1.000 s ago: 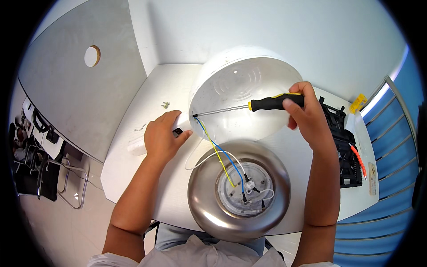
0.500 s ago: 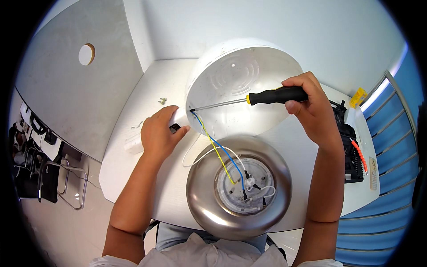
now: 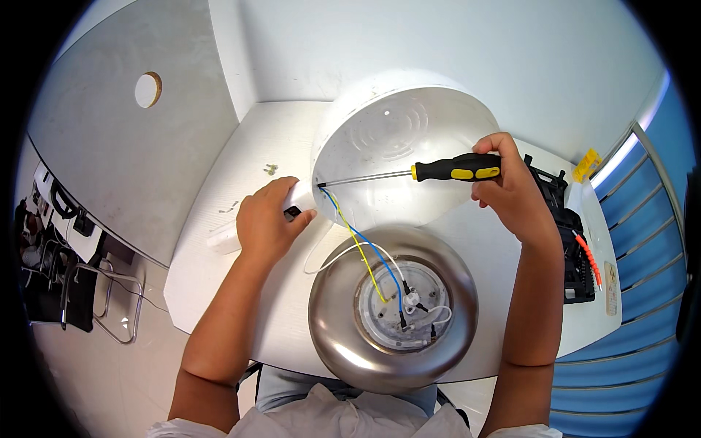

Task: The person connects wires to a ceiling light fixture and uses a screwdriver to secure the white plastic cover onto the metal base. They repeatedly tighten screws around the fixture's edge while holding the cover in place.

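Note:
My right hand [image 3: 515, 186] grips a black and yellow screwdriver [image 3: 456, 169], fingers wrapped about its handle. The shaft runs left, and its tip meets the inner left edge of a white rounded plastic shell [image 3: 409, 131]. My left hand [image 3: 269, 217] is closed around the white handle [image 3: 298, 197] on the shell's left side; part of the handle is covered. Blue and yellow-green wires [image 3: 372, 250] run from near the tip down to a round metal body [image 3: 332, 321]. A white wire loops beside them. The body's round underside carries several terminals.
Small screws [image 3: 271, 169] lie on the white table [image 3: 281, 306], left of the shell. At the right is a black tool case [image 3: 578, 281] with an orange flexible shaft [image 3: 587, 255]. A yellow packet [image 3: 587, 165] sits behind it. Blue-backed metal railings [image 3: 642, 255] stand right of the table.
My right hand has turned the screwdriver, so yellow patches on its handle now face up. The shell and left hand sit slightly farther right and lower in view.

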Motion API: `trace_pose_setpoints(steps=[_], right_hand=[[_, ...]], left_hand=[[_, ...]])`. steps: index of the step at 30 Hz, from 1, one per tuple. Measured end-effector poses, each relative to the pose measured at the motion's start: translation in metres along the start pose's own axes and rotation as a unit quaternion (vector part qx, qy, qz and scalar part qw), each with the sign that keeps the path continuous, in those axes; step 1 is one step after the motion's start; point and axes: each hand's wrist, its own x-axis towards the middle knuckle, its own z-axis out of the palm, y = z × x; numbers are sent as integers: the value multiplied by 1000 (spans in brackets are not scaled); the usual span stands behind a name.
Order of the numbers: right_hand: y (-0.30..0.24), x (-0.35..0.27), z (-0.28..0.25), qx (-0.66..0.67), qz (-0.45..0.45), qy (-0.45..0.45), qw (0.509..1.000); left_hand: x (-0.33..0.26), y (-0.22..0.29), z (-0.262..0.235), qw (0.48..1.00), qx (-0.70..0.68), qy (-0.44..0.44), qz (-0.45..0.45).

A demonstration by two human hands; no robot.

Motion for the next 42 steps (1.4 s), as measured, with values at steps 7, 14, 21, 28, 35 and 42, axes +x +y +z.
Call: trace_pose_setpoints(steps=[7,14,21,28,35,42], right_hand=[[-4,1,0,95,-65,16,993],[1,3,9,131,-118,44,983],[-7,1,8,39,-26,70,996],[-10,2,14,43,6,97,994],[-11,-1,-1,7,19,2,1000],[-6,0,4,-17,-8,-11,1000]], left_hand=[[-1,-1,1,1000,2,8,15],[-1,-1,0,999,-11,20,22],[-2,-1,0,1000,-6,20,22],[-1,0,1,1000,3,-5,9],[-2,-3,1,1000,-1,4,25],[-1,-2,0,1000,2,-3,19]])
